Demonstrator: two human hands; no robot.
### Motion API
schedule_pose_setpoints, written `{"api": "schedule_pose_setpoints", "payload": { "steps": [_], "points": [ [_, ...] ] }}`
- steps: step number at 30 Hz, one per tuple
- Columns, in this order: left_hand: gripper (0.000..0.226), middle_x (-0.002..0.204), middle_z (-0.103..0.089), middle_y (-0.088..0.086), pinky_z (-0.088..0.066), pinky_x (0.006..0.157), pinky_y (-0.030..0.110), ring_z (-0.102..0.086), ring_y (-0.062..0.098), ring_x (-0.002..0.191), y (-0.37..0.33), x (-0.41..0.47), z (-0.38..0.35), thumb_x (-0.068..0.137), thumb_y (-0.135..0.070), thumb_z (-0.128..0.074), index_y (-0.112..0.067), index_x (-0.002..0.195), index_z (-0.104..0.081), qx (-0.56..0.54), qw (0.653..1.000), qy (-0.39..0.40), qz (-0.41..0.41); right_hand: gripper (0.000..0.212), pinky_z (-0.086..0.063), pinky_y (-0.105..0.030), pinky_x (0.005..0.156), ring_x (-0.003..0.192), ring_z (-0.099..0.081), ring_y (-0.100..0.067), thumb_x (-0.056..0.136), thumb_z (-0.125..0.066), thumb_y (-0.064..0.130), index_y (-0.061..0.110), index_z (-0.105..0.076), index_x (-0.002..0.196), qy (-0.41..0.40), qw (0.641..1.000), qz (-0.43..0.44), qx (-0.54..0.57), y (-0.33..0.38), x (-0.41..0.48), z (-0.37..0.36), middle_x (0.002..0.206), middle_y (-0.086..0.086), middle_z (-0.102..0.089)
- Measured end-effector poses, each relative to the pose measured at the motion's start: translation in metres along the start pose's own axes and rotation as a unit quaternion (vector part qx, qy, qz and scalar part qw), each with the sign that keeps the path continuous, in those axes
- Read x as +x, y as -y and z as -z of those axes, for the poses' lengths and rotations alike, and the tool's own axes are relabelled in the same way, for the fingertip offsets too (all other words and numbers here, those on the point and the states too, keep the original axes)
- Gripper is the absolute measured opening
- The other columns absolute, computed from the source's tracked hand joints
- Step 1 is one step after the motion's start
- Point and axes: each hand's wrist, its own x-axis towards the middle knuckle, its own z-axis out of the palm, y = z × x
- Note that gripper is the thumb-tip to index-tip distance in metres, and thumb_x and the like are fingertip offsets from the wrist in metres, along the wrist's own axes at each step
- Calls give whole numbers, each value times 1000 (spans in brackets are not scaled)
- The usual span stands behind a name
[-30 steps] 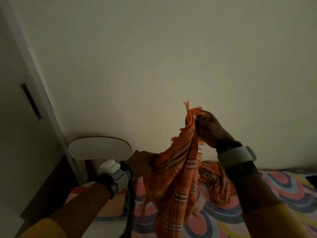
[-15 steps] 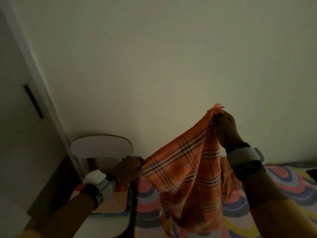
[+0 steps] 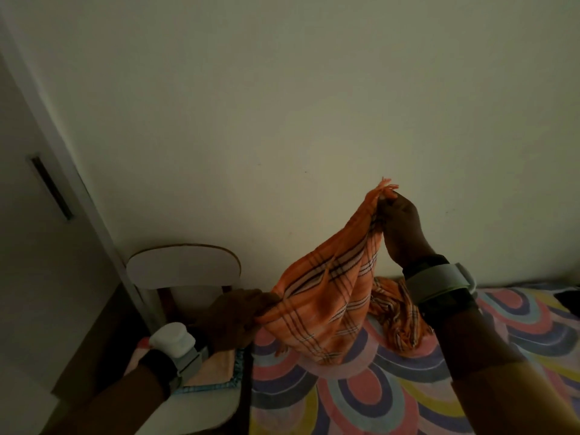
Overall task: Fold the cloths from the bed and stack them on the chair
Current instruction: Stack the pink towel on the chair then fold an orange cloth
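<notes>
- Orange plaid cloth (image 3: pixel 326 299) held in air betw. both hands, over near edge of bed (image 3: pixel 361 400), just right of chair (image 3: pixel 183 270).
- Right hand (image 3: pixel 400 229): fingers pinched shut on fringed corner, raised high. Left hand (image 3: pixel 233 321): closed on opposite edge, low, approx. level w. chair back.
- Change vs. half a second ago: cloth was stretched almost flat betw. hands; now it sags into a deep pouch, w. folds bunching under right hand. Left hand has shifted toward the right, so span looks shorter.
- Meaning (judgement): cloth prob. being re-gathered or shaken to find edges; first fold not yet made. No crease or doubled layer can be confirmed.
- A second plaid mass (image 3: pixel 398 321) lies behind right wrist on bed; cannot tell if it is the same cloth's trailing end or a separate one.
- On chair seat: folded peach cloth w. blue trim (image 3: pixel 219 370), partly covered by left wrist and its wristband (image 3: pixel 175 343). So stack seems begun; count of items unclear.
- Hidden / cut off: chair legs and seat front out of frame; left fingertips buried in fabric, so exact hold unseen; bed's far right is dark, w. a dark shape at its edge that is not identifiable.
- Room dim; colours and fine weave hard to read.
</notes>
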Motion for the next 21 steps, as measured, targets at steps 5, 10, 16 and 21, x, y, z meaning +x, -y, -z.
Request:
{"api": "schedule_pose_setpoints", "payload": {
  "steps": [5, 10, 16, 21],
  "points": [
    [46, 91, -72, 6, -55, 61, 31, -68, 22, 71, -1, -12, -17, 91, -54, -33, -31, 131, -27, -64, 992, -55, 92, 33, -50, -22, 49, 47, -56, -11, 99, -36, 6, 8, -57, 75, -43, 999, -9, -15, -5, 2, 0, 52, 3, -60],
    [37, 83, -63, -21, -50, 64, 15, -63, -2, 73, -1, -8, -16, 79, -42, -48, -43, 115, -40, -181, 971, -59, 146, 32, -48, -22, 45, 41, -53, -11, 99, -37, 7, 7, -56, 74, -69, 996, -34, -39, -14, 4, 5, 53, -2, -55],
    [17, 88, -50, -29, -36, 68, -1, -53, -17, 81, 7, -13, -18, 83, -34, -55, -34, 100, -56, -154, 978, -63, 123, 33, -46, -24, 43, 41, -50, -13, 99, -36, 6, 9, -53, 71, -100, 992, -56, -55, -22, 5, 8, 59, -9, -49],
    [32, 82, -56, -26, -38, 65, 3, -53, -14, 76, 11, -22, -19, 88, -53, -42, -27, 97, -58, -121, 986, -4, 113, 31, -50, -28, 44, 42, -53, -18, 97, -36, -1, 5, -58, 75, -102, 989, -72, -72, -28, 9, 10, 60, -13, -54]
  ]
}}
